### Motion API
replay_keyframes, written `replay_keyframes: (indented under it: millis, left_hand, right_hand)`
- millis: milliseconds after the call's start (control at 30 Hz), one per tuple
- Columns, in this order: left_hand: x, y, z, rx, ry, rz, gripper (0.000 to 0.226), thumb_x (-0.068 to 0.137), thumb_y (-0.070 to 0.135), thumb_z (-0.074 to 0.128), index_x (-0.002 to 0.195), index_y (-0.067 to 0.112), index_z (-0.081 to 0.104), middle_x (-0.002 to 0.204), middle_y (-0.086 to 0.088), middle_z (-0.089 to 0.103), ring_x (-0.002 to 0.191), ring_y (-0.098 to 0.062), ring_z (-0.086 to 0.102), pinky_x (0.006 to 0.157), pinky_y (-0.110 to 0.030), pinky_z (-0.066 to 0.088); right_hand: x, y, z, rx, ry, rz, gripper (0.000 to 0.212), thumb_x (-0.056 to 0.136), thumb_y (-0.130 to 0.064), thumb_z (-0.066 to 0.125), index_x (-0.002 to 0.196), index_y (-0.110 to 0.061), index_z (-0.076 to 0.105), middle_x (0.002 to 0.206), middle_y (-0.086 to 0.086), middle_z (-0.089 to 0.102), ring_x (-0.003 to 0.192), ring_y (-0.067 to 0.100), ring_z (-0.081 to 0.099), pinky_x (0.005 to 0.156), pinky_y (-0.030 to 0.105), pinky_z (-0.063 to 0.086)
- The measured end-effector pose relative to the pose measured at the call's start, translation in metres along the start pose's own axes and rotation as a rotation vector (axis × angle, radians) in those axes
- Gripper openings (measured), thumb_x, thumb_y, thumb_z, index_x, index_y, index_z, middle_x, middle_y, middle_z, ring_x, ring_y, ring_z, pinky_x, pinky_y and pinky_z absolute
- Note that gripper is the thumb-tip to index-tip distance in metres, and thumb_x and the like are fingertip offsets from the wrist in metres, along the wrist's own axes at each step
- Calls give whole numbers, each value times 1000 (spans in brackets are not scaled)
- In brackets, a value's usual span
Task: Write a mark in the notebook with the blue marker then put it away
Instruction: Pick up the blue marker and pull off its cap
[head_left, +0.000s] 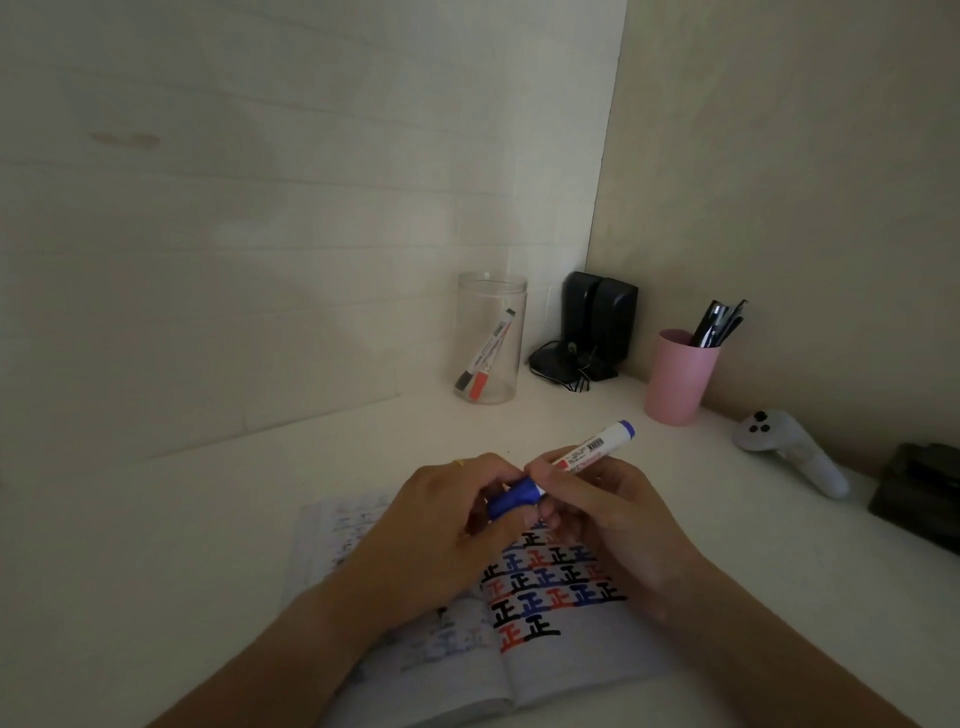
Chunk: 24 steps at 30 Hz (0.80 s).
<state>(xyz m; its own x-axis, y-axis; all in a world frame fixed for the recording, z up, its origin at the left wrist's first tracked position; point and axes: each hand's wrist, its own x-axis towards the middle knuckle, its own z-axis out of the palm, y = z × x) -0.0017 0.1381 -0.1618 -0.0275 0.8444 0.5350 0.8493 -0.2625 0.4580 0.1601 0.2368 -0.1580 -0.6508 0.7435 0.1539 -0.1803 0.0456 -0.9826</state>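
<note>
The blue marker (597, 447) has a white barrel with a blue end and points up to the right above the open notebook (561, 660). My right hand (608, 514) grips its barrel. My left hand (447, 525) is closed around the marker's blue cap (511, 498), which sits on or at the marker's tip. The notebook lies on the white desk below both hands. Its right page carries rows of black, red and blue marks (545, 587); its left page is mostly covered by my left forearm.
A clear jar (491, 338) at the back holds a black marker and a red marker. Right of it are black speakers (597, 322), a pink cup (678, 376) with pens, a white controller (789, 449) and a dark box (919, 493).
</note>
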Motion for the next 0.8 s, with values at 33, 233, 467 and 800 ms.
replay_keyframes:
  millis: [33, 233, 467, 800]
  left_hand:
    - [0, 0, 0, 8, -7, -10, 25, 95, 47, 55, 113, 31, 62, 93, 15, 69, 79, -4, 62, 71, -13, 47]
    - [1, 9, -1, -38, -117, -45, 39, 98, 52, 35, 91, 20, 55, 69, 3, 56, 62, -17, 49, 59, -20, 40]
    - [4, 21, -10, -908, -409, -422, 46, 100, 51, 36, 67, 21, 43, 56, 8, 31, 47, -13, 24, 48, -23, 28]
    - [2, 17, -4, 179, -158, -30, 43, 98, 56, 18, 99, 24, 48, 88, 2, 63, 76, -15, 59, 75, -32, 49]
  right_hand:
    - [1, 1, 1, -2, 20, -19, 31, 86, -26, 73, 94, 4, 74, 73, 13, 68, 64, 18, 60, 60, 26, 50]
    - [0, -1, 3, -21, 98, -146, 41, 83, -31, 71, 87, 10, 72, 62, 11, 66, 53, 13, 57, 54, 19, 49]
    - [-3, -4, 0, 101, -35, -167, 22, 89, -20, 64, 86, 1, 72, 64, 8, 63, 57, 15, 55, 57, 25, 45]
    - [-4, -4, 4, 20, 104, -173, 32, 86, -27, 73, 81, 5, 74, 63, 13, 64, 52, 14, 55, 51, 20, 47]
